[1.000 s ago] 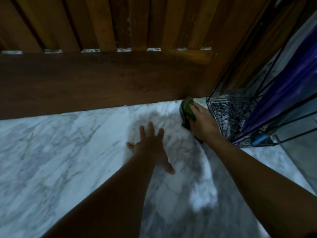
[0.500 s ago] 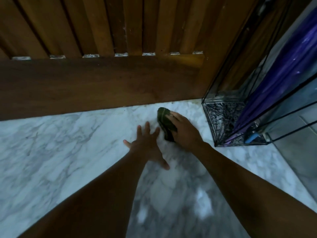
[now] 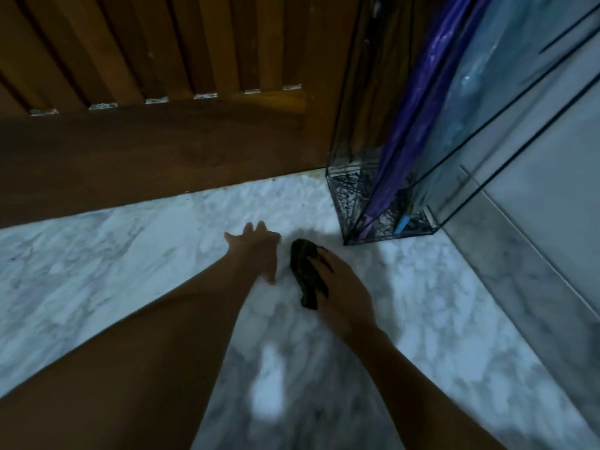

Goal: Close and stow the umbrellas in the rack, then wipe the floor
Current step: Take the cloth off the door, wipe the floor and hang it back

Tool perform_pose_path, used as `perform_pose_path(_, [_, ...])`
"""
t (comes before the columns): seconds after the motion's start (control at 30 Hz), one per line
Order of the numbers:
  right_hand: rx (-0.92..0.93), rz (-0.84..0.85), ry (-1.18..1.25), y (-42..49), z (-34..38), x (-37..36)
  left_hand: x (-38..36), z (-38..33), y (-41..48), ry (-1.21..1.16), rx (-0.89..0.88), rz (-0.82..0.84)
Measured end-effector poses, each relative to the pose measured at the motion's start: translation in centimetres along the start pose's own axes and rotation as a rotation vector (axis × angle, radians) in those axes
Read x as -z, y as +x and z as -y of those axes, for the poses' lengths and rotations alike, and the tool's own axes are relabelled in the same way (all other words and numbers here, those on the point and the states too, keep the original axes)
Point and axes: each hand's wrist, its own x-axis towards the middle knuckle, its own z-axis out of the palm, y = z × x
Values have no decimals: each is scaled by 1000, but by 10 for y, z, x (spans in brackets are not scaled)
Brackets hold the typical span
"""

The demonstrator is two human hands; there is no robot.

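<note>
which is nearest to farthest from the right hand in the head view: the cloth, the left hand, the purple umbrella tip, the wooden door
1. Dark green cloth: under the right hand, touching it.
2. Left hand: just left of the cloth, flat on the marble floor.
3. Purple umbrella tip: in the glass rack, up and right.
4. Wooden door: beyond, along the floor's far edge.

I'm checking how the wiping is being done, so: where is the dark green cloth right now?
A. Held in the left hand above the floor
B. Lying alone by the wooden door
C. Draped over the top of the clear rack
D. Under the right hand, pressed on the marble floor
D: the dark green cloth lies on the marble floor under the fingers of the right hand, while the left hand rests open beside it.
</note>
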Motion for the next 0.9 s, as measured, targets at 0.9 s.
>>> perform_pose_path(0.9, [-340, -210, -23, -45, -91, 70, -36, -114, -32, -173, -27, 0])
